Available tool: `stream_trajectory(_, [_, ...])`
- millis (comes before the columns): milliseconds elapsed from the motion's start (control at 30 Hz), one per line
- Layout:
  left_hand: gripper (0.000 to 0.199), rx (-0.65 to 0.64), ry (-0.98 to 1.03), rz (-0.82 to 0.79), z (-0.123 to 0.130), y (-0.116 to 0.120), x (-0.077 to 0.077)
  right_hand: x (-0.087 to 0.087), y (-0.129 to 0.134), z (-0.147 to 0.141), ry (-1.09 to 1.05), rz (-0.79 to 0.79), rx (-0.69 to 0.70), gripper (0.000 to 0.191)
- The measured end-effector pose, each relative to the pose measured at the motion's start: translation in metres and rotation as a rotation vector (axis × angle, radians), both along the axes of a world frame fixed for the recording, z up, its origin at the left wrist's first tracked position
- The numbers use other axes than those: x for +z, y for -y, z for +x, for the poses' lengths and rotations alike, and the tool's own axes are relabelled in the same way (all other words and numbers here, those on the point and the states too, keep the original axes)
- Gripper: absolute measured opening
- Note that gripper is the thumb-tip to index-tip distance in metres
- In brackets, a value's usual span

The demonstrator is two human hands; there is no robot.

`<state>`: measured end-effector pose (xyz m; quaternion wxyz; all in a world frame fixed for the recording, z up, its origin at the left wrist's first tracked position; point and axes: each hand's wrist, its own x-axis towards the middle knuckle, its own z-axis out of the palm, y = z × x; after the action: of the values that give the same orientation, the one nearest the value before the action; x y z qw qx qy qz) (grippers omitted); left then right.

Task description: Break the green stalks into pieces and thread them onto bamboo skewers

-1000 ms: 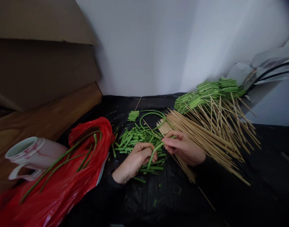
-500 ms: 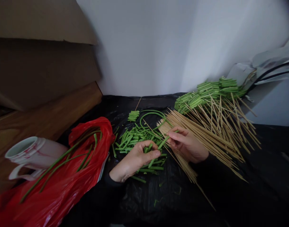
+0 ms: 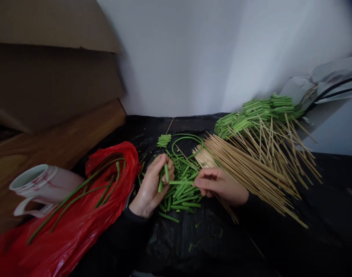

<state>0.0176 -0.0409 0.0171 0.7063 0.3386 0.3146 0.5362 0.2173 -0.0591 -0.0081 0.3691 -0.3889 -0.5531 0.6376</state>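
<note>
The left hand [image 3: 154, 182] curls around short green stem pieces [image 3: 166, 172]; the right hand [image 3: 218, 186] pinches a slender green stalk [image 3: 181, 182], whose far end apparently touches the left hand.

Left hand [image 3: 153, 182] has turned and shifted left; right hand [image 3: 220, 185] lower

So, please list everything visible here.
Mug: one, whitish, left
Bag: one, red, left
Long stems: several, green, on bag
Cut pieces: many, green, centre
Curled stem: uncounted, green, centre
Loaded skewer: one, green-tan, back
Piled skewers: many, green-tan, right
Bare skewers: many, tan, right
Cardboard: uncounted, brown, upper left
Wood: one, brown, left
Sheet: one, black, underneath
Wall: one, pale, back
Cables: two, black, right
Plastic: one, whitish, right
Left hand: one, black sleeve, centre
Right hand: one, black sleeve, centre
</note>
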Motion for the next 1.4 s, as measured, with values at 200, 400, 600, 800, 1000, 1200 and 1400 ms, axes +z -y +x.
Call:
stream_trajectory(200, [0.023, -0.281, 0.015, -0.164, -0.002, 0.002, 0.000, -0.004, -0.004, 0.007, -0.102, 0.058, -0.051, 0.031])
stream_trajectory(400, [0.035, -0.528, -0.379, -0.062, 0.003, 0.010, -0.002, 0.001, -0.004, 0.009, -0.041, 0.078, -0.051, 0.030])
stream_trajectory(600, [0.027, -0.551, -0.488, 0.005, 0.004, 0.011, -0.005, 0.001, -0.007, 0.012, -0.072, 0.073, -0.103, 0.026])
stream_trajectory(800, [0.023, -0.512, -0.524, 0.014, 0.004, 0.010, -0.003, 0.007, -0.009, 0.019, 0.001, 0.186, -0.124, 0.024])
stream_trajectory(1000, [0.018, -0.429, -0.549, 0.027, 0.005, 0.009, -0.008, 0.003, -0.008, 0.016, 0.309, 0.455, -0.109, 0.022])
stream_trajectory(1200, [0.018, -0.389, -0.708, 0.117, 0.006, 0.011, -0.006, -0.001, -0.004, 0.012, 0.657, 0.833, -0.227, 0.025])
stream_trajectory(1400, [0.019, -0.295, -0.889, 0.333, 0.008, 0.010, -0.008, 0.000, 0.002, 0.008, 0.717, 0.960, -0.266, 0.025])
